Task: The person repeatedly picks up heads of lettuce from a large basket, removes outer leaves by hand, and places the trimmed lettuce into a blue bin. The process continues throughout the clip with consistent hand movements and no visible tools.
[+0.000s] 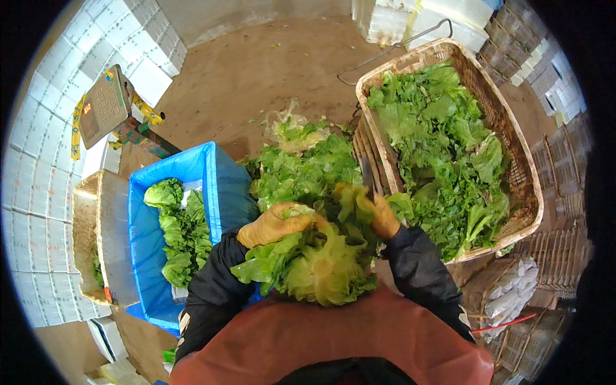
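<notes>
A head of leafy green lettuce [320, 269] is held against my apron, its pale cut base facing up. My left hand [275, 225], in a yellowish glove, grips it by the leaves on its upper left side. My right hand [385, 217] is closed around a knife [367, 174], whose dark blade points away from me. Loose yellow-green leaves [353, 202] hang beside the right hand, blurred; whether the fingers pinch them is unclear. Beyond both hands lies a pile of lettuce leaves [308, 168].
To the right stands a dirty plastic crate [532, 168] full of leaves, with a metal hook [414, 38] behind it. A blue-lined box [211, 178] at left holds lettuce heads. A digital scale [103, 106] and stacked white foam boxes [43, 192] are farther left.
</notes>
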`<state>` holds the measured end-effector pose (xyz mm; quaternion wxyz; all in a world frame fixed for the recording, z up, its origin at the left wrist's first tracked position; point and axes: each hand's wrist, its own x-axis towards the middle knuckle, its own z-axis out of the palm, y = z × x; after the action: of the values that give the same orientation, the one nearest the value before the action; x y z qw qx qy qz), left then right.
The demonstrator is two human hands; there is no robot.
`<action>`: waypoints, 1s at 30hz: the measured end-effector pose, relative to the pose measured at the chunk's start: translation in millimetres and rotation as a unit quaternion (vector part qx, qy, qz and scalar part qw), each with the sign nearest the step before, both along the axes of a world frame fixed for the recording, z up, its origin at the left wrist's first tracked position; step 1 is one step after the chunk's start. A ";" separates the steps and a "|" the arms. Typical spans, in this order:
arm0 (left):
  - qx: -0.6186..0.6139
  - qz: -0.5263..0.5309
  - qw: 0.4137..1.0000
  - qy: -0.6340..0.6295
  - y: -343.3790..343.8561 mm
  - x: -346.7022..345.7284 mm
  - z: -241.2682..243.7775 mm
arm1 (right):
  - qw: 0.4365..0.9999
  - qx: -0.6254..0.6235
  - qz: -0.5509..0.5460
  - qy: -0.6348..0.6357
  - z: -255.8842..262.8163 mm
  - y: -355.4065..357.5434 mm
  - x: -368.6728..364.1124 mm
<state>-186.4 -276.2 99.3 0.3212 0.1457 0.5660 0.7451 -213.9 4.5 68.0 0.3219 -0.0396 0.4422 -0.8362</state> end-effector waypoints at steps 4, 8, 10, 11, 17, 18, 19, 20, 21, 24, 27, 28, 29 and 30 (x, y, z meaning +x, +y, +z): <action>-0.234 0.234 0.922 0.201 -4.0 -15.8 33.6 | 0.977 0.055 0.156 0.132 -45.8 6.8 27.5; -0.383 0.306 0.832 0.258 -16.6 -4.9 50.2 | 0.990 0.012 0.069 -0.121 -92.2 13.7 62.6; -0.343 0.121 0.913 0.186 -13.4 21.7 22.9 | 0.991 0.013 -0.007 -0.135 -87.4 7.1 61.1; -0.257 0.053 0.943 0.206 -7.7 31.7 -2.9 | 0.990 0.090 0.011 -0.103 -75.5 3.2 54.0; 0.296 0.212 0.880 -0.305 -48.8 56.0 -100.6 | 0.777 0.481 0.162 0.372 48.5 -13.6 -25.3; 0.308 0.199 0.879 -0.305 -53.7 58.1 -100.7 | 0.767 0.479 0.127 0.408 58.4 -20.7 -29.5; 0.316 0.189 0.878 -0.306 -56.3 60.8 -97.0 | 0.744 0.535 0.079 0.393 63.7 -28.5 -32.8; 0.314 0.185 0.880 -0.304 -57.1 64.4 -90.8 | 0.745 0.465 0.065 0.474 62.8 -40.9 -33.7; 0.311 0.182 0.884 -0.297 -56.3 67.7 -84.5 | 0.759 0.410 0.116 0.492 57.7 -53.6 -33.7; 0.297 0.188 0.889 -0.293 -56.9 81.3 -68.3 | 0.833 0.360 0.189 0.375 32.3 -99.0 -40.7; 0.291 0.220 0.890 -0.274 -69.4 92.7 -62.8 | 0.704 0.575 0.153 0.388 10.4 -125.2 -59.5; 0.289 0.236 0.889 -0.266 -75.6 95.7 -61.4 | 0.700 0.585 0.168 0.373 4.5 -132.4 -60.4; 0.286 0.252 0.888 -0.257 -81.5 98.7 -59.8 | 0.697 0.590 0.150 0.380 -0.5 -137.9 -59.7; 0.290 0.270 0.884 -0.250 -87.9 102.9 -57.8 | 0.679 0.622 0.127 0.368 -6.0 -146.7 -56.1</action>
<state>-83.6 -364.1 41.5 0.1821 -0.1168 0.2431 0.9456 -270.0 -142.2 61.9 0.1872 -0.1906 0.9339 -0.2376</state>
